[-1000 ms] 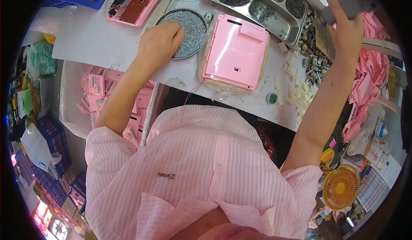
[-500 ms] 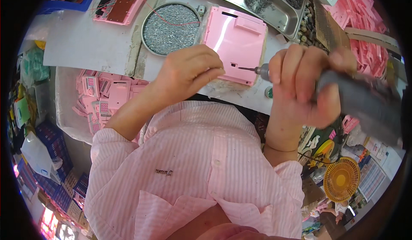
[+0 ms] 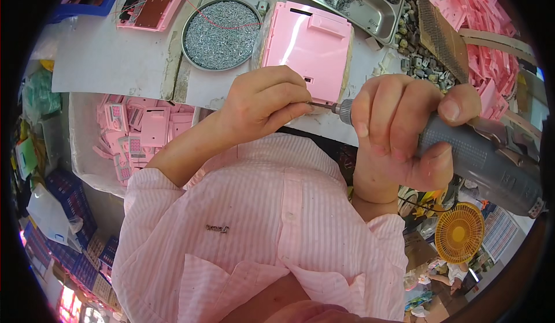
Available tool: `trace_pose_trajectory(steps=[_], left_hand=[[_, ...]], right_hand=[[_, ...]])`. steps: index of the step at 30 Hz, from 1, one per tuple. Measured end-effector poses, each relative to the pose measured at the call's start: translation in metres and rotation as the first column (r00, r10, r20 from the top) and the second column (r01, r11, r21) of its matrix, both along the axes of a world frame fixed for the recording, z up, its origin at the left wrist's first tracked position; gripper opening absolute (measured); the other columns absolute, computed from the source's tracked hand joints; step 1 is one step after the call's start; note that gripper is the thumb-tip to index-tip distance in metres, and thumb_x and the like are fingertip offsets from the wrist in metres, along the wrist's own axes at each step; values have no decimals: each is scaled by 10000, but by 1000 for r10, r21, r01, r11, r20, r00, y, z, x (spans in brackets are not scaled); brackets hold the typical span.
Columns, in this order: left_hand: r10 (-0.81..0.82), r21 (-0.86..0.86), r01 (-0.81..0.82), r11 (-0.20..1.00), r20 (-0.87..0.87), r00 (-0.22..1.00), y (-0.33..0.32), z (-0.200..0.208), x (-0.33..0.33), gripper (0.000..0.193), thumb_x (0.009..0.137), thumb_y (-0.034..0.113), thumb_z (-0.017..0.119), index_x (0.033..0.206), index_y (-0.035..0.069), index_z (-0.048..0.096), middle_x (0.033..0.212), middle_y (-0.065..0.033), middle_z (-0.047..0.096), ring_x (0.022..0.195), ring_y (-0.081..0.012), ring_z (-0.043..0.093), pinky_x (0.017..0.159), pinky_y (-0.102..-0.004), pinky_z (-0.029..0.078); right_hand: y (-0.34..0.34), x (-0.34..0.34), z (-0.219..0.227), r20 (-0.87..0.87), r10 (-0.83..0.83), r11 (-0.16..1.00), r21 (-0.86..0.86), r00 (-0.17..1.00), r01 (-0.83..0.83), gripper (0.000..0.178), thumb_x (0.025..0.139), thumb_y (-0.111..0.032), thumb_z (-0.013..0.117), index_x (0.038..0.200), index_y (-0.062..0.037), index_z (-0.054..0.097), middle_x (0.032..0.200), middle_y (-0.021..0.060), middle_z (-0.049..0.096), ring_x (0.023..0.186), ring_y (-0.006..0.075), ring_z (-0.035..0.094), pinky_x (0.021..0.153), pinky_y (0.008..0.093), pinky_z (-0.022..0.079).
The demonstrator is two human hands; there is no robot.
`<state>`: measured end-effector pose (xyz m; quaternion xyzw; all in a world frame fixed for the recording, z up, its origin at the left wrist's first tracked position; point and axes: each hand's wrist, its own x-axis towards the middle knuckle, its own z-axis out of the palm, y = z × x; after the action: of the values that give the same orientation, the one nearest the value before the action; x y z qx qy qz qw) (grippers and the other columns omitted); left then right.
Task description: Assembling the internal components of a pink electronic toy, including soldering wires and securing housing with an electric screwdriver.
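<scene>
My right hand (image 3: 399, 129) is wrapped round a grey electric screwdriver (image 3: 483, 158), held nearly level with its bit toward the left. My left hand (image 3: 269, 97) is closed in a pinch, and its fingertips meet the end of the thin bit (image 3: 322, 105). Whatever sits between those fingers is too small or hidden to make out. Just beyond both hands a pink plastic case (image 3: 306, 43) lies on the white worktable (image 3: 92, 63), with a small dark slot near its close edge. To its left stands a round dish heaped with small silvery screws (image 3: 222, 37).
A steel compartment tray (image 3: 378, 19) holds dark small parts behind the case. Loose metal pieces (image 3: 419, 71) and piled pink parts (image 3: 483, 34) lie to the right. At far left is an opened pink housing with wires (image 3: 156, 8); below it, a bin of pink pieces (image 3: 153, 126).
The screwdriver has come lower and left, away from over the pink case. Its bit tip, apart from my left fingers before, now touches them. My left hand stays pinched.
</scene>
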<state>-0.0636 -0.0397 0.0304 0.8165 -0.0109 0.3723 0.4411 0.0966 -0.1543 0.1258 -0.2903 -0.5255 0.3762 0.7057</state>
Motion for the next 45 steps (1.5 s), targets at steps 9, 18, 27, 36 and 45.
trace_pose_trajectory(steps=[9, 18, 27, 36, 45], left_hand=[[45, 131, -15, 991, -230, 972, 7, -1, -3, 164, 819, 95, 766, 846, 27, 620, 766, -85, 604, 637, -251, 594, 566, -353, 477], [-217, -320, 70, 945, -449, 867, 2, 14, 20, 170, 843, 58, 750, 804, 5, 594, 719, -63, 554, 590, -171, 494, 560, -286, 410], [-86, -8, 87, 996, -243, 966, -2, -18, 20, 121, 824, 130, 747, 874, 56, 666, 797, -71, 648, 733, -257, 645, 634, -371, 512], [-120, -59, 109, 992, -247, 961, -23, -9, 24, 140, 804, 31, 742, 934, 10, 697, 889, -116, 694, 791, -289, 670, 692, -370, 541], [239, 172, -211, 962, -159, 958, -21, -3, 24, 166, 790, 59, 759, 947, 37, 711, 924, -80, 709, 823, -262, 670, 728, -384, 524]], right_hand=[[-25, 5, -16, -45, -169, 985, -44, 985, 167, 349, 975, -288, 618, 1240, -119, 467, 635, -13, 487, 555, 127, 464, 569, 327, 445], [-44, 8, -66, -71, -349, 931, -143, 935, 336, 306, 930, -90, 646, 1123, -13, 422, 681, 80, 537, 575, 153, 512, 596, 355, 513], [-43, -2, -72, 216, -314, 891, -269, 925, 365, 294, 925, -137, 688, 982, -74, 407, 612, 51, 492, 525, 157, 468, 556, 382, 479], [-38, 11, -27, -59, -216, 974, -81, 975, 211, 359, 939, -248, 694, 1158, -72, 470, 654, 48, 525, 578, 175, 510, 584, 363, 477], [-25, 11, -37, 19, -273, 959, -72, 962, 273, 266, 969, -222, 613, 1157, -109, 463, 626, 16, 479, 519, 152, 460, 520, 345, 442]])
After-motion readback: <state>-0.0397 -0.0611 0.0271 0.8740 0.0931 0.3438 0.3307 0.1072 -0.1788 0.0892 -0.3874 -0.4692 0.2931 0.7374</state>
